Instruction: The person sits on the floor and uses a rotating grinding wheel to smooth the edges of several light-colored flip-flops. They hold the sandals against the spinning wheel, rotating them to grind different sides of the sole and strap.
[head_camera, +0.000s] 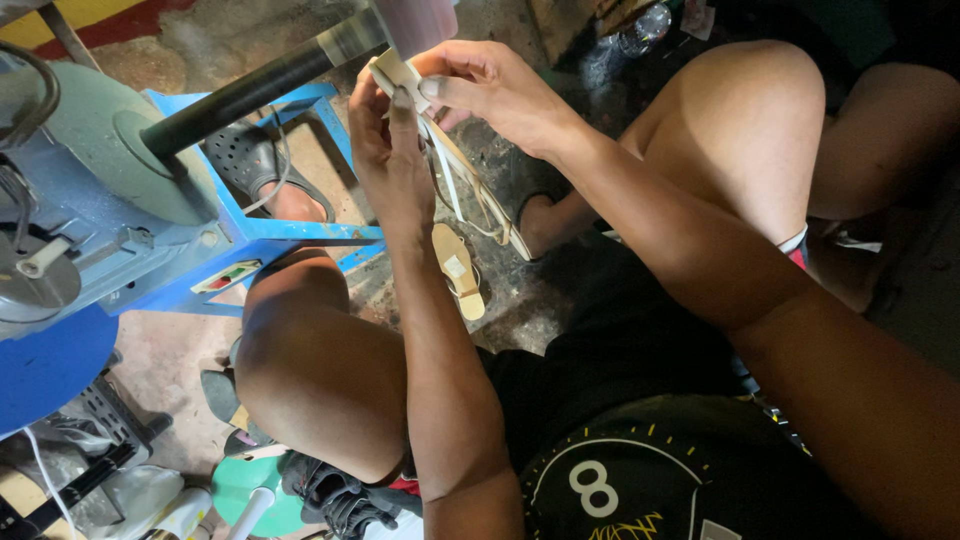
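Observation:
My left hand (385, 150) and my right hand (490, 85) both grip a pale tan sandal (470, 175) with thin white straps. Its upper end is pressed against the pinkish cylinder (415, 20) on the end of a black shaft (240, 95). The shaft comes out of a grey-blue motor machine (90, 180) at the left. The sandal hangs down and to the right from my fingers, its straps dangling loose. I sit with my knees apart below it.
A second tan sandal (458, 270) lies on the dirty floor between my legs. A blue metal frame (290, 225) holds the machine, with a foot in a dark slipper (255, 165) behind it. Black shoes (335, 495) and a green disc (245, 485) lie at the bottom left.

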